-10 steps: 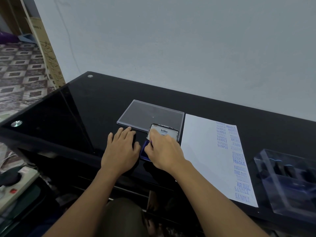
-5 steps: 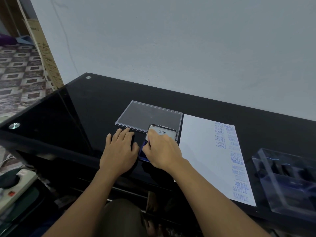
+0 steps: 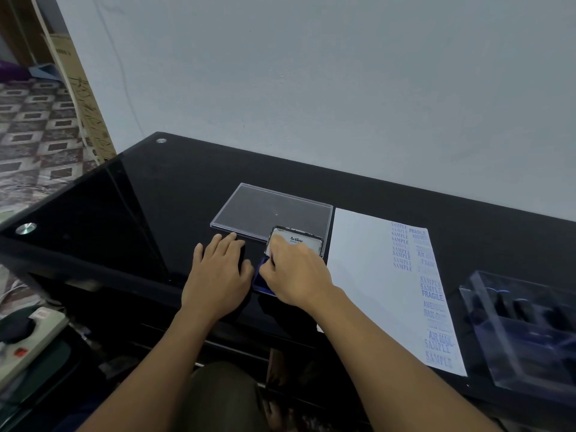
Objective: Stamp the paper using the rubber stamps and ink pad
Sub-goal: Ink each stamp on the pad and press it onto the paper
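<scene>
An open ink pad (image 3: pixel 260 278) lies on the black glass table (image 3: pixel 149 198), its blue pad showing and its white labelled lid (image 3: pixel 300 240) raised behind. My right hand (image 3: pixel 299 275) is curled over the pad and grips a small dark stamp (image 3: pixel 271 257). The hand hides most of the stamp, which is held down on the blue pad. My left hand (image 3: pixel 218 275) lies flat on the table just left of the pad, fingers straight. The white paper (image 3: pixel 361 263) lies to the right, with several blue stamped words down its right side.
A flat clear plastic lid (image 3: pixel 274 207) lies behind the ink pad. At the right edge stands a clear plastic box (image 3: pixel 530 335) holding dark stamps. A grey wall runs along the table's far side. A power strip (image 3: pixel 28 341) sits low at the left.
Both hands and the ink pad stay as they were; only the camera view has shifted slightly.
</scene>
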The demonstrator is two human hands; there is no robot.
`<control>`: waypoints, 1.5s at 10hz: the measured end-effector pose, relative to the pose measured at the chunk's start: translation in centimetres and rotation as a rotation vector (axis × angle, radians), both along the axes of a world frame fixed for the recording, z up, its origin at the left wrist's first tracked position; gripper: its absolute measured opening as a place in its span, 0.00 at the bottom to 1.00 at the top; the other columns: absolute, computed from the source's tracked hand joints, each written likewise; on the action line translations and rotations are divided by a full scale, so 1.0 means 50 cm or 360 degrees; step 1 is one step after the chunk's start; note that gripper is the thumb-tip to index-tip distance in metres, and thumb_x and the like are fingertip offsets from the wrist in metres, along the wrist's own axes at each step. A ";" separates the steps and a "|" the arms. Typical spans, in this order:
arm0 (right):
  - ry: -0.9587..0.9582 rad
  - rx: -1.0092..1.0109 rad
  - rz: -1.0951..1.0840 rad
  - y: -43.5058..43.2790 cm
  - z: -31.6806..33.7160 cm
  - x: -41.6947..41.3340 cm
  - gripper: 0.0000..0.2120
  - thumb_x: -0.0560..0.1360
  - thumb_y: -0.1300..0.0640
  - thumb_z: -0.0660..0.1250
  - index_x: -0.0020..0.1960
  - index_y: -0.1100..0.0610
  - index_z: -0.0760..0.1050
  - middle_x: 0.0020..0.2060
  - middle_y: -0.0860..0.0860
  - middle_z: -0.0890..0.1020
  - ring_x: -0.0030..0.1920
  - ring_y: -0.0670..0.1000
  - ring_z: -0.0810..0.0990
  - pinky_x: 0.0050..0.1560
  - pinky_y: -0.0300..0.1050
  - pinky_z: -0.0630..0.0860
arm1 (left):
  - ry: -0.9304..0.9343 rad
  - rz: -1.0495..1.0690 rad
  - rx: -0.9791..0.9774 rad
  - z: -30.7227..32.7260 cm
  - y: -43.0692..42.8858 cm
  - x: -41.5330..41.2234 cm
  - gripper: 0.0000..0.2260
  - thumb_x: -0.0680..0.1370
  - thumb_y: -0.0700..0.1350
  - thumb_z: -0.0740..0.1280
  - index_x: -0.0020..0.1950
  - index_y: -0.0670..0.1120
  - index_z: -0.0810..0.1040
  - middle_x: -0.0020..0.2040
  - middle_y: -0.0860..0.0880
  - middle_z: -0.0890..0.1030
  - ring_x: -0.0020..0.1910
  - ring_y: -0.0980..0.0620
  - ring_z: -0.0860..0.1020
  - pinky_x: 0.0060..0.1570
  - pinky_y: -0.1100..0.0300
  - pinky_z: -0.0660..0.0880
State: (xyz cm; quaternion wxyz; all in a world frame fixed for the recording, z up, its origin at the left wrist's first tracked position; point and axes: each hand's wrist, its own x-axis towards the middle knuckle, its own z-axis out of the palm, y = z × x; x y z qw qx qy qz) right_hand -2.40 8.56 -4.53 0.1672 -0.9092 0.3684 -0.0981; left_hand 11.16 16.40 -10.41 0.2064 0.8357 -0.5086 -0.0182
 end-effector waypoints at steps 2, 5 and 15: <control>-0.0050 -0.0034 -0.0005 0.007 -0.009 -0.003 0.06 0.79 0.53 0.60 0.46 0.53 0.64 0.38 0.54 0.77 0.38 0.55 0.73 0.34 0.47 0.66 | 0.0012 0.0007 0.0006 -0.001 -0.001 0.000 0.21 0.82 0.51 0.56 0.75 0.47 0.66 0.78 0.50 0.62 0.79 0.49 0.53 0.76 0.44 0.48; 0.0011 0.0019 -0.0008 0.002 0.003 0.000 0.07 0.78 0.53 0.60 0.46 0.53 0.63 0.37 0.53 0.74 0.37 0.55 0.72 0.32 0.45 0.63 | 0.0026 0.0008 0.0003 0.001 -0.001 0.000 0.21 0.82 0.51 0.56 0.75 0.48 0.66 0.78 0.50 0.62 0.79 0.49 0.53 0.76 0.45 0.47; -0.0245 0.0282 -0.0719 -0.187 0.104 -0.322 0.13 0.77 0.50 0.56 0.47 0.59 0.73 0.42 0.54 0.81 0.43 0.59 0.79 0.39 0.48 0.72 | 0.0493 -0.0504 -0.0410 0.152 -0.183 -0.202 0.15 0.80 0.46 0.62 0.66 0.46 0.73 0.65 0.51 0.74 0.67 0.52 0.69 0.59 0.64 0.63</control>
